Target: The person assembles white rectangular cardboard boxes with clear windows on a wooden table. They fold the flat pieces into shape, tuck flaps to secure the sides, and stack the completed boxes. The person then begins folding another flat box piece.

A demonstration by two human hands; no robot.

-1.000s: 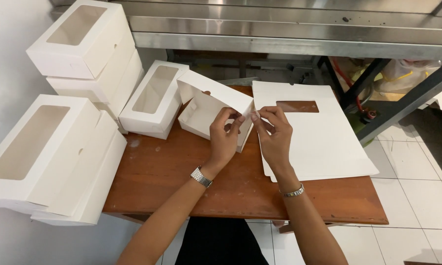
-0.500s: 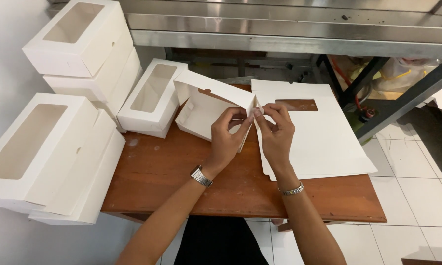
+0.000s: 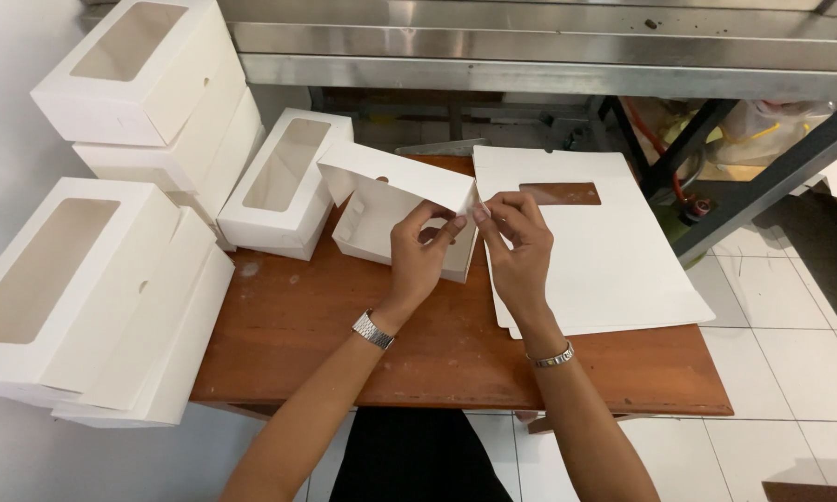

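Resting on the middle of the brown wooden counter [image 3: 279,344], a half-folded white box [image 3: 381,209] sits with its lid flap raised and its open side toward the person. The left hand [image 3: 418,256] has its fingers curled and pinched on the box's near right corner, thumb and fingertips closed on the card there. The right hand [image 3: 516,246] meets it at the same corner, its fingers bent together and pinching the edge of the flap, so the two hands almost touch. A metal watch [image 3: 373,329] is on the left wrist and a thin bracelet [image 3: 552,356] on the right.

Just right of the box, a stack of flat white sheets [image 3: 604,270] with a rectangular window cut lies on the counter, partly under the right hand. Just left stands a finished windowed box [image 3: 284,186]. Further left, off the counter's edge, more finished boxes [image 3: 149,84] are piled up, with another pile [image 3: 84,297] nearer the person.
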